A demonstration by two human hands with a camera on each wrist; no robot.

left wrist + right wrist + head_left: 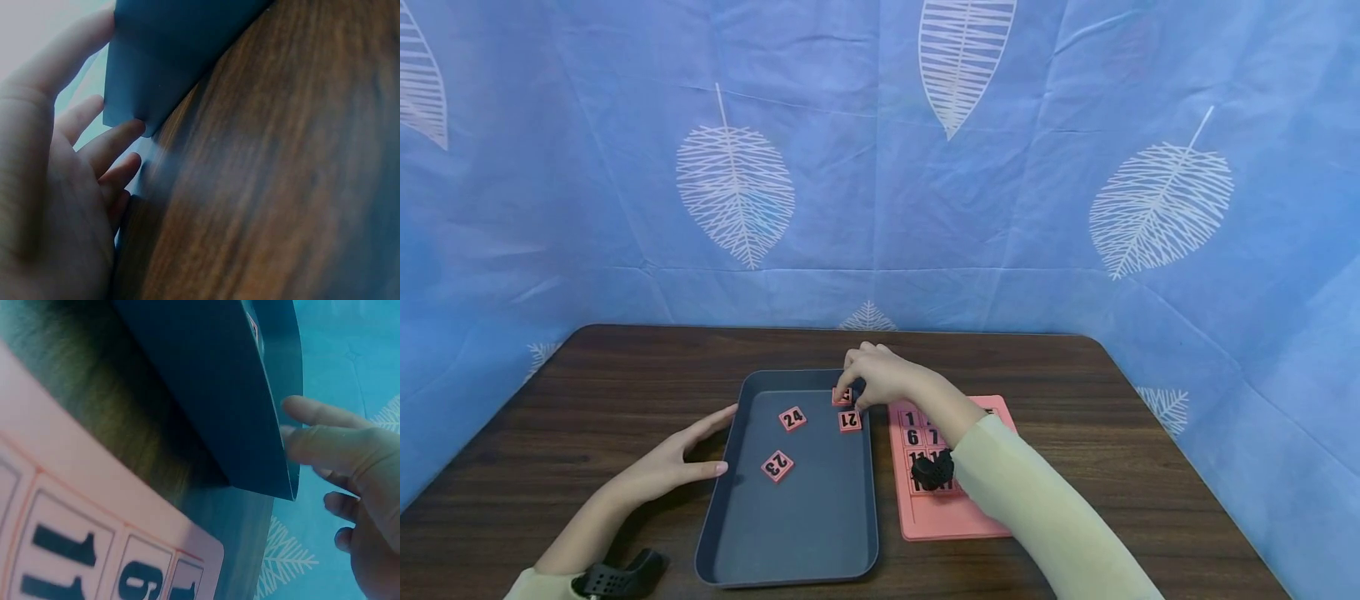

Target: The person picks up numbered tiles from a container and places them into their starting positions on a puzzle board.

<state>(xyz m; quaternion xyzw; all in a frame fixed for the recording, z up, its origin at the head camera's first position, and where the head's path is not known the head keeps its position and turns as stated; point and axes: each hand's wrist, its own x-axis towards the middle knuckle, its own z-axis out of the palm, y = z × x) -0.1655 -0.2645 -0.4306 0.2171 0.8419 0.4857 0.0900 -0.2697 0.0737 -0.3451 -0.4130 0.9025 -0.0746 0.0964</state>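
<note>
A dark grey tray [797, 525] holds several pink number tiles: tile 24 [792, 418], tile 23 [777, 466], tile 21 [849, 421] turned upside down, and one partly covered tile [842, 400] at the far right corner. My right hand [880, 377] reaches over the rim there, thumb and index finger apart above these two right tiles. In the right wrist view its fingertips dip behind the tray wall [206, 394], so contact with a tile is hidden. My left hand [662, 468] rests against the tray's left side, fingers spread; the left wrist view shows fingertips touching the wall [162, 56].
A pink number board [951, 525] with several numbered squares lies right of the tray, partly under my right forearm. Both stand on a dark wooden table [647, 367]. A blue leaf-patterned cloth [865, 192] hangs behind.
</note>
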